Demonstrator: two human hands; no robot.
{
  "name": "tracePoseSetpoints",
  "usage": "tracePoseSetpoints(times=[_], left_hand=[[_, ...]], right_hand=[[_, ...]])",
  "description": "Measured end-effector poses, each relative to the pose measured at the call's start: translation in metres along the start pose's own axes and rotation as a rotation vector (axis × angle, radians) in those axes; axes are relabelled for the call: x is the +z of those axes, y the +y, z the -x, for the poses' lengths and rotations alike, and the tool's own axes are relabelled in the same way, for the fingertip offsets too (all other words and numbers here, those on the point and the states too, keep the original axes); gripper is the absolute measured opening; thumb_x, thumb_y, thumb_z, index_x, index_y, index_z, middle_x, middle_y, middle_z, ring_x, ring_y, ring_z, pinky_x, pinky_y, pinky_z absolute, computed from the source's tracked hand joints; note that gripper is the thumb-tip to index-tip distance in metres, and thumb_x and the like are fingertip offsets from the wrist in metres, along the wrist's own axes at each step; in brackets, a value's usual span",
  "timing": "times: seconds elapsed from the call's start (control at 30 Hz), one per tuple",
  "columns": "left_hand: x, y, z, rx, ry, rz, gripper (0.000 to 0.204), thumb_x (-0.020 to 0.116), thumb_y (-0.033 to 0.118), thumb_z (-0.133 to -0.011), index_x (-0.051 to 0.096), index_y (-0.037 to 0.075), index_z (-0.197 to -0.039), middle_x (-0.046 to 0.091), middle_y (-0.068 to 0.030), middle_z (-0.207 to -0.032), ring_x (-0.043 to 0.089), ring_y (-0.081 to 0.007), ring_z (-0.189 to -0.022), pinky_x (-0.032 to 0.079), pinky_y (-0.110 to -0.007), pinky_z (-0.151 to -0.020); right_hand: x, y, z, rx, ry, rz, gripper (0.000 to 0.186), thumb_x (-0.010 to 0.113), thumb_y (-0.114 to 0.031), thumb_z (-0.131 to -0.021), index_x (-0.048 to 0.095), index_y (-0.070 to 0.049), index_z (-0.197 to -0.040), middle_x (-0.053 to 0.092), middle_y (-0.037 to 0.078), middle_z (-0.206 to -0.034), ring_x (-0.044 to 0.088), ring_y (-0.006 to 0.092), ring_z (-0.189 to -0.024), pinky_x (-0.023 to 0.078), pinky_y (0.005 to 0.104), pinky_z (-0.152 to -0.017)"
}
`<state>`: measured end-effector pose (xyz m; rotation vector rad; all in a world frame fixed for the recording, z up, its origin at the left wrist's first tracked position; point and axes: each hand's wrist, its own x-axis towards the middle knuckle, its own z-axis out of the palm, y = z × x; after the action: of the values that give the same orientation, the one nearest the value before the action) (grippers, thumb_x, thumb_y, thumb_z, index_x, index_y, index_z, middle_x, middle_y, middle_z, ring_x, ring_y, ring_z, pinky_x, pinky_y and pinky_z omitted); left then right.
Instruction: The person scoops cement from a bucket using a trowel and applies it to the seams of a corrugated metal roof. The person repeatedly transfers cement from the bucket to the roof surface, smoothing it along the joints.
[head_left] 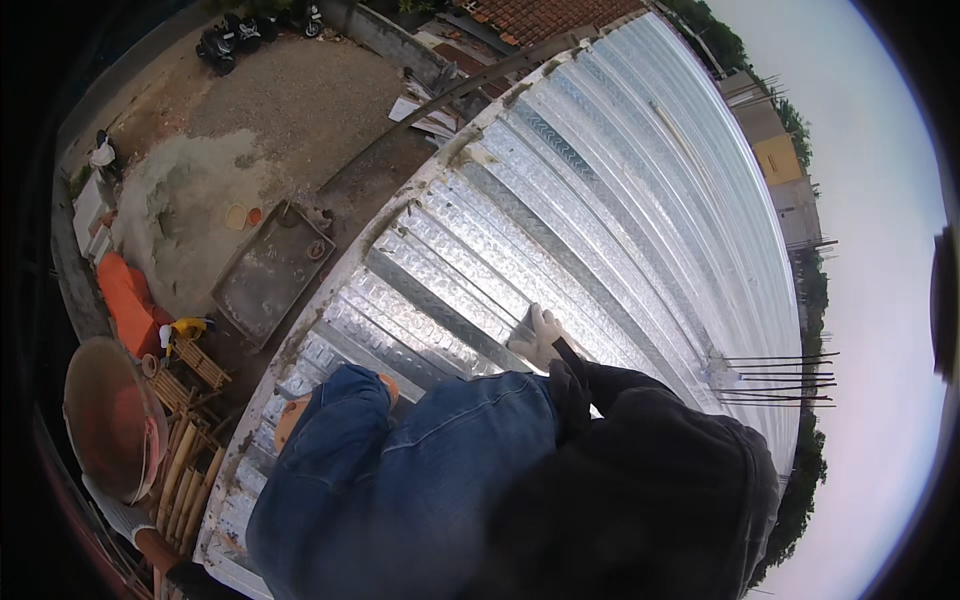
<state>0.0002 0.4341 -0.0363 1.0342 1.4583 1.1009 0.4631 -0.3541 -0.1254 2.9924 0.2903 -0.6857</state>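
Note:
At the lower left, past the roof's edge, my left hand (116, 512) in a pale knit glove grips a round bucket (88, 420). The bucket is tilted, and its reddish, stained inside shows. Its body hides most of those fingers. My right hand (541, 338), also in a pale glove, rests on the ribbed metal decking (470, 262) with its fingers stretched out and nothing visible in them. I crouch on this shiny sheet in blue jeans (450, 430); parts of my feet show beside the knees.
The roof's rough concrete edge (345, 262) drops to a yard. Below are a person in yellow (187, 328), bamboo poles (185, 490), an orange tarp (130, 300) and a mixing trough (262, 290). Steel rebars (780, 378) stick out at the right. Motorbikes (240, 35) stand far off.

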Motion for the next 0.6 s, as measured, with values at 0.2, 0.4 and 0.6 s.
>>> tracePoseSetpoints(times=[0.2,0.4,0.6], left_hand=[[0.066,-0.009,-0.07,0.038,-0.14,-0.103,0.077,0.072,0.054,-0.11,0.062,-0.006,-0.158,0.068,-0.0123,-0.158,0.07,-0.0308,-0.137,0.056,-0.046,-0.117],[0.121,0.07,-0.055,0.109,-0.326,0.053,0.072,0.068,0.048,-0.114,0.057,-0.001,-0.165,0.063,-0.0113,-0.166,0.062,-0.0277,-0.149,0.048,-0.042,-0.126],[0.208,0.102,-0.006,0.01,-0.411,0.15,0.069,0.067,0.047,-0.115,0.056,0.002,-0.166,0.061,-0.0123,-0.168,0.058,-0.0295,-0.154,0.047,-0.043,-0.129]], right_hand=[[0.032,0.035,0.054,0.157,0.114,-0.193,0.111,0.084,-0.068,-0.088,0.043,-0.006,-0.171,0.052,0.026,-0.163,0.048,0.0471,-0.154,0.051,0.0586,-0.118],[0.097,0.121,0.099,0.412,0.483,-0.205,0.098,0.07,-0.072,-0.1,0.049,-0.003,-0.168,0.051,0.029,-0.167,0.044,0.0492,-0.157,0.029,0.0613,-0.133],[0.065,0.146,0.104,0.579,0.503,-0.238,0.077,0.068,-0.066,-0.102,0.07,-0.003,-0.147,0.07,0.024,-0.146,0.055,0.043,-0.147,0.022,0.0616,-0.135]])
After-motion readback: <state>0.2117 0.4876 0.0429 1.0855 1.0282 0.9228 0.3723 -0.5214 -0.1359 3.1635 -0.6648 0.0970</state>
